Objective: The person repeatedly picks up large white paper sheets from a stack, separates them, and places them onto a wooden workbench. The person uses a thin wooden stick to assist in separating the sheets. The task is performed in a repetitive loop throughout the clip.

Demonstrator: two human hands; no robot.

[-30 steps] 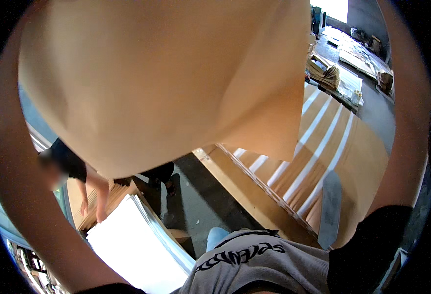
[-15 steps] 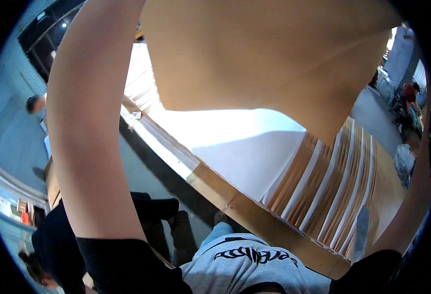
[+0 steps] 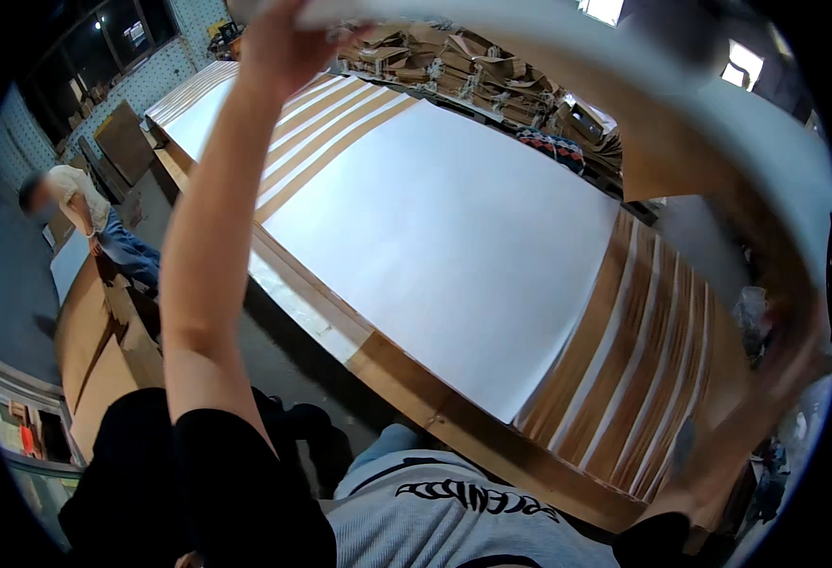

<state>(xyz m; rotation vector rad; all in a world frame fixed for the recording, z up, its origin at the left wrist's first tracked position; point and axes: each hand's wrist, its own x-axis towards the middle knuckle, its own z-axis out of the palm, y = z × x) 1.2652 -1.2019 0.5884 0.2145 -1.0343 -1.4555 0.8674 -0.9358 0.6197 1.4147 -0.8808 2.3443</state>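
Observation:
A large thin sheet (image 3: 667, 161), brown on one face and pale on the other, arches blurred across the top and right of the view. My left hand (image 3: 288, 43) is raised high, its fingers closed on the sheet's edge. My right hand (image 3: 790, 355), smeared by motion, is at the sheet's lower right end and appears closed on it. Below lies a wide white sheet (image 3: 444, 246) on a long table. Fanned brown-and-white sheets (image 3: 634, 350) overlap at its right, and more striped layers (image 3: 317, 133) stretch away at its left.
The wooden table edge (image 3: 397, 374) runs just in front of my body. Folded brown cardboard (image 3: 473, 71) is heaped beyond the table. Another person (image 3: 85, 204) stands at the far left beside brown boards (image 3: 89, 327). A flat grey piece (image 3: 684, 445) lies near my right forearm.
The large sheet has swung up and to the right, uncovering the white sheet and the cardboard heap. My left hand has come into view at the top, my right hand at the right.

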